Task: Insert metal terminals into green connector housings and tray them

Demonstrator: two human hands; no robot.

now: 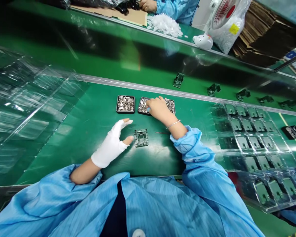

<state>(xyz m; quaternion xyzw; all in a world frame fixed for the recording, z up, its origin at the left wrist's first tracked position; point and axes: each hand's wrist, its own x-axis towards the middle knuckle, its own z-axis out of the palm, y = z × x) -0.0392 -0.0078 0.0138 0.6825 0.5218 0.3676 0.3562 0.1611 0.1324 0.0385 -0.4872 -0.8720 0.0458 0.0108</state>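
Observation:
My left hand (111,144) wears a white glove with bare fingertips. Its thumb and fingers are apart, just left of a small dark green plastic frame (141,138) on the green bench, and nothing is between them. My right hand (159,109) reaches over the small black trays of shiny metal parts, fingers bent down into the middle tray (139,109). A blue cover shows on one of its digits. What its fingertips hold, if anything, is hidden. Partly behind that hand is a right tray (174,107); a left tray (116,104) stands beside them.
A thin rod (161,133) lies by my right wrist. Clear compartment trays stand left (39,108) and right (239,133), the right one holding green parts. Beyond a metal rail (138,86), green assemblies (179,80) sit in a row. Across, a co-worker's hand (148,5) is near white pieces (165,24) and a fan (223,13).

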